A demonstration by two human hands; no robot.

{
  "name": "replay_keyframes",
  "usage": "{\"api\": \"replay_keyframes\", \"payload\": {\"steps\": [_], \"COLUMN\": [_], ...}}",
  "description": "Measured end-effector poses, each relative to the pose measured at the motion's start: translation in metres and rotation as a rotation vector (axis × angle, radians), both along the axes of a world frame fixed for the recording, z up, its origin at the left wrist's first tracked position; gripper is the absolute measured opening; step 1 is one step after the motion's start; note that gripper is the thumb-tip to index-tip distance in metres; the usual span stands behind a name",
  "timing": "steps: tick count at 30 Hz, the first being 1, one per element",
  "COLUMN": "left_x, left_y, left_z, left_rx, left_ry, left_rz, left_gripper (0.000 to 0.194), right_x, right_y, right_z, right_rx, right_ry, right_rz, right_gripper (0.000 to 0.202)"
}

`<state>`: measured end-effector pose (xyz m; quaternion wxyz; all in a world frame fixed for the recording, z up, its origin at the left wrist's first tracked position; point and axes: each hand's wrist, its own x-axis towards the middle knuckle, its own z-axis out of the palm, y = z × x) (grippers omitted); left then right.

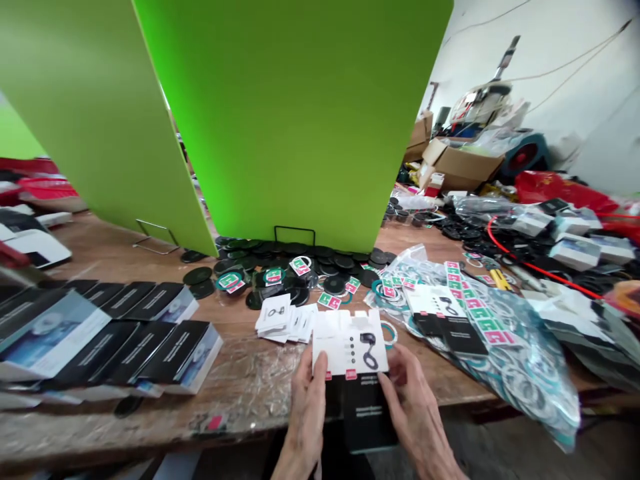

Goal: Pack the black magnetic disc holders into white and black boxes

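Scuffed wooden table point(260, 387), matt green panels point(300, 120), glossy clear plastic bag point(525, 373).

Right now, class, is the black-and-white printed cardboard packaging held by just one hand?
No, the left hand and the right hand both hold the black-and-white printed cardboard packaging, one at each side.

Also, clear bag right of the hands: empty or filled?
At least partly filled: many teal and white rings show through the plastic bag.

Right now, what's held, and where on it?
A black-and-white printed carton, gripped at its left edge by the left hand, right edge by the right hand.
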<state>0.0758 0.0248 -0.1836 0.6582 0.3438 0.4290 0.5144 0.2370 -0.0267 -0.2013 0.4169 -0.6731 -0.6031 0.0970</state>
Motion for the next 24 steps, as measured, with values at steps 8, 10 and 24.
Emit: {"api": "replay_keyframes", "payload": {"steps": [8, 10, 24], "left_x": [-0.051, -0.05, -0.064], "left_y": [-0.027, -0.03, -0.03], "left_z": [-0.015, -0.023, -0.012], "left_rx": [0.167, 0.214, 0.575], "left_ry": [0.682, 0.779, 0.768], "left_rz": [-0.1, -0.056, -0.264], "left_gripper": [0.041, 0.036, 0.071], "right_x": [-0.014, -0.019, -0.078], "right_y": [0.015, 0.012, -0.001], "right_z": [-0.003, -0.009, 0.033], "right_rx": [0.228, 0.254, 0.224], "right_ry": [-0.722, -0.701, -0.513], "right_rz": [0.358, 0.319, 0.319], "right_gripper": [0.041, 0.029, 0.025]}}
